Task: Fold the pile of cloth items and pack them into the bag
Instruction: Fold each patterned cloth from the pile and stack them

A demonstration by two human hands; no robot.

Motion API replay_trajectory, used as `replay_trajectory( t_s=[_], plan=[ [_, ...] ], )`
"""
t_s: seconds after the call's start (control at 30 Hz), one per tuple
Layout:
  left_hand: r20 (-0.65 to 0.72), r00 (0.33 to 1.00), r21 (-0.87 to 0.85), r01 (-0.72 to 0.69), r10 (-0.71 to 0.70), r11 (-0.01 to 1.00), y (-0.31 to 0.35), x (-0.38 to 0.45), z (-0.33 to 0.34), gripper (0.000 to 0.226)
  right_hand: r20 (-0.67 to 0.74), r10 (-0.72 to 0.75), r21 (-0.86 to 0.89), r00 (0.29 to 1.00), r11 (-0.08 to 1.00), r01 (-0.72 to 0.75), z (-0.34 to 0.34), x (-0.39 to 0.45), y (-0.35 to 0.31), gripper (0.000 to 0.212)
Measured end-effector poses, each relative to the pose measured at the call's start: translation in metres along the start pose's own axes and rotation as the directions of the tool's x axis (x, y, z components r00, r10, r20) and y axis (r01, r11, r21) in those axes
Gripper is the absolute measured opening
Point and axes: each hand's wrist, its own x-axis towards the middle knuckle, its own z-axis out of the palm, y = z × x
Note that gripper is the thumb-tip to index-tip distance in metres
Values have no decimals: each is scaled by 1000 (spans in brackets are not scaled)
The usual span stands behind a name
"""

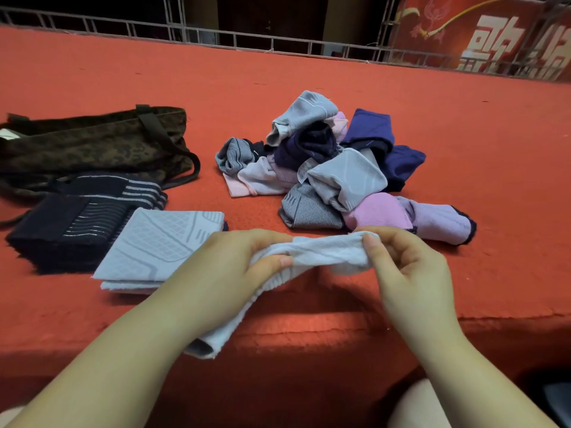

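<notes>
Task partly done: two folded stacks, a grey one [160, 245] and a dark striped one [77, 223], lie near left beside the bag [92, 143], which appears unpacked, though its opening is not visible. The pile [333, 168] remains unfolded, centre right. Left hand [228, 267] and right hand [404, 267] each pinch a white cloth [321, 254] at the worktop [432, 307] near edge, one end hanging over. Open room lies far and right.
</notes>
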Motion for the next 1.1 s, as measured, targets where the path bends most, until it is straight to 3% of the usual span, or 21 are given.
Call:
replay_trajectory(
  t_s=[0.1, 0.23, 0.3, 0.4, 0.57, 0.67, 0.77, 0.83, 0.93, 1.03, 1.1],
  plan=[
    [8, 1000, -48, 4, -4, 999, 1, -2, -4, 19, 0, 72, 108, 997, 992, -72, 0, 4, -4, 17],
    [112, 993, -58, 50, -44, 997, -4, -3, -19, 43, 44, 99, 191, 994, 976, -106, -6, 12, -12, 17],
    [198, 975, 34, 95, -100, 995, -10, -5, -29, 47, 66, 88, 164, 994, 982, -97, -12, 18, -14, 17],
    [251, 944, 59, 204, -213, 977, -18, -11, -36, 30, 124, 87, 135, 989, 985, -103, -24, 24, -12, 18],
    [200, 966, 40, 157, -162, 987, -14, -17, -32, 26, 271, 8, -145, 963, 989, 33, -26, 19, -21, 30],
    [180, 983, 16, 35, -38, 999, 0, -16, -31, 31, 444, -64, -258, 894, 946, 196, -14, 18, -42, 33],
    [160, 984, -66, -66, 76, 996, 11, -16, -37, 26, 685, 47, -306, 727, 924, 228, 2, 22, -51, 52],
    [154, 982, -105, -96, 112, 990, 17, -18, -42, 26, 757, 88, -325, 647, 910, 256, 10, 26, -52, 57],
    [99, 987, -78, -116, 123, 990, 18, -22, -50, 26, 771, 122, -394, 625, 862, 318, 14, 32, -54, 36],
    [57, 998, -27, -20, 22, 999, 7, -26, -57, 30, 771, 183, -493, 609, 777, 391, 8, 38, -45, 44],
    [48, 998, -10, 47, -47, 999, -1, -29, -58, 28, 755, 253, -545, 605, 754, 365, -2, 42, -37, 42]
  ],
)
